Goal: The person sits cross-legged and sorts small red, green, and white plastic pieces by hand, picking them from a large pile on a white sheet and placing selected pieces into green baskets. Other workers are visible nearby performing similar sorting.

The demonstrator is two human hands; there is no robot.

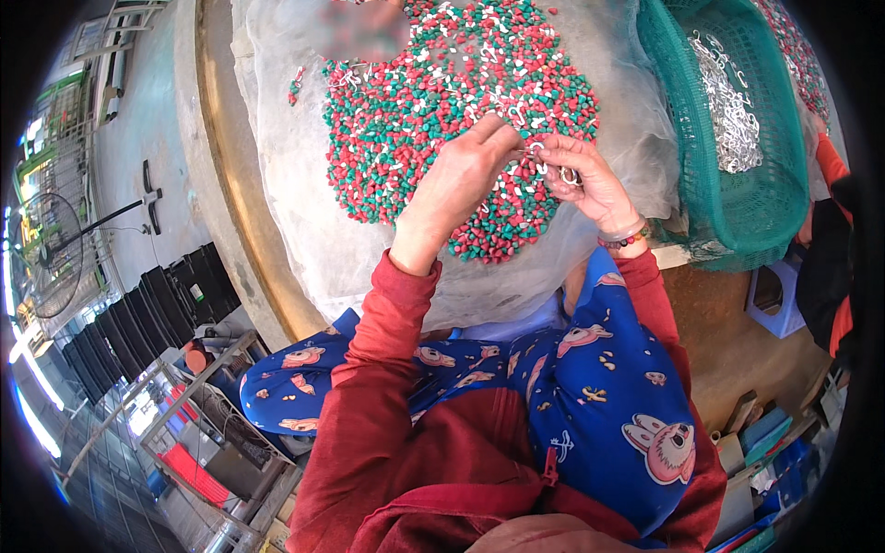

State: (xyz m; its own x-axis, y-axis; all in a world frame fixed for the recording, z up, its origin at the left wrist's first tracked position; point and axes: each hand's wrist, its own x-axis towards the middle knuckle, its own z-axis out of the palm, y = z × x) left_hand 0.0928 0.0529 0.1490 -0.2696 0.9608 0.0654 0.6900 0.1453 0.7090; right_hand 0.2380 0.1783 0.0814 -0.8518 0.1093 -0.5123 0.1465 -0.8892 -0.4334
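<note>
I saw the left hand pinched nearly closed, its hold unclear, just beside the half-curled right hand, which cradled silvery hooks above the red-and-green pile, presumably to keep everything within reach.

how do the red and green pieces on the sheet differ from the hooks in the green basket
The red and green pieces are chunky and coloured; the silvery hooks are thin and curved. The pieces spread widely over the sheet; the hooks sit heaped in the basket. Both are many small items.
</note>
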